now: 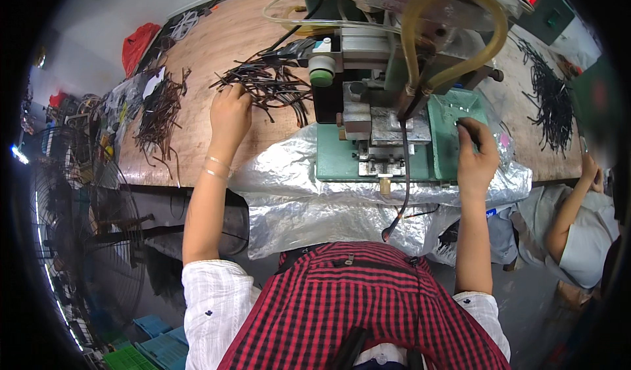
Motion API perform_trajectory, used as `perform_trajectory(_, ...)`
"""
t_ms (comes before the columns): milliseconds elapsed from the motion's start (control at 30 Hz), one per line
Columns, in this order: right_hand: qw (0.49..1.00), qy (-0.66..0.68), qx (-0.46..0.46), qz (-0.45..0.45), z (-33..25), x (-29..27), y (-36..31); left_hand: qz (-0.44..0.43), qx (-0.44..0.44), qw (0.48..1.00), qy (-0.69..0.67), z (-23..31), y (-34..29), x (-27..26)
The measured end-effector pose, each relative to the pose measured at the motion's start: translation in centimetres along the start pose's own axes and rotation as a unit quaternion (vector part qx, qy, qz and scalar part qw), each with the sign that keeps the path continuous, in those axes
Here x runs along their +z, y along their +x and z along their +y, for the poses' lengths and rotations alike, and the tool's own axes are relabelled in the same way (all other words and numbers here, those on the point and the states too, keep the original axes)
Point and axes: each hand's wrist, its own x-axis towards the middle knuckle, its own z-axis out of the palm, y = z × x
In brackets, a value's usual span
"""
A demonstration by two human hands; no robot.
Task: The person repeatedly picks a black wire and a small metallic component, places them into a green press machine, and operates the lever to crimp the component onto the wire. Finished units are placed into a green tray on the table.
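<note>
My left hand (231,117) reaches to the near left edge of a loose pile of short dark cables (273,87). Its fingers curl down together onto the cable ends, and whatever is between them is hidden. My right hand (478,159) is over the right side of a green bench press (335,156), beside its green tray (457,107). Thumb and fingers there are bent in a pinch, with something small and dark at the tips. One dark cable (407,172) hangs from the metal fixture (394,130) over the front edge, its end (388,233) low before my apron.
More cable bundles lie on the wooden table, one at left (161,117) and one at right (549,100). A yellowish hose (496,15) loops above the press. Silvery sheeting (282,166) drapes the front edge. A fan (85,225) stands left; another person's arm (572,205) is at right.
</note>
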Motion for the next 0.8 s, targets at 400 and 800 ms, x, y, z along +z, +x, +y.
perform_trajectory(400,0.997,0.051,0.043,0.030,-1.0,-2.7,-2.7,-0.104,0.107,0.989,0.005,-2.1,-0.7,3.7)
perform_trajectory(800,0.955,0.295,0.025,0.009,-8.4,5.0,-0.6,0.171,-0.269,0.876,-0.362,4.7,0.6,2.6)
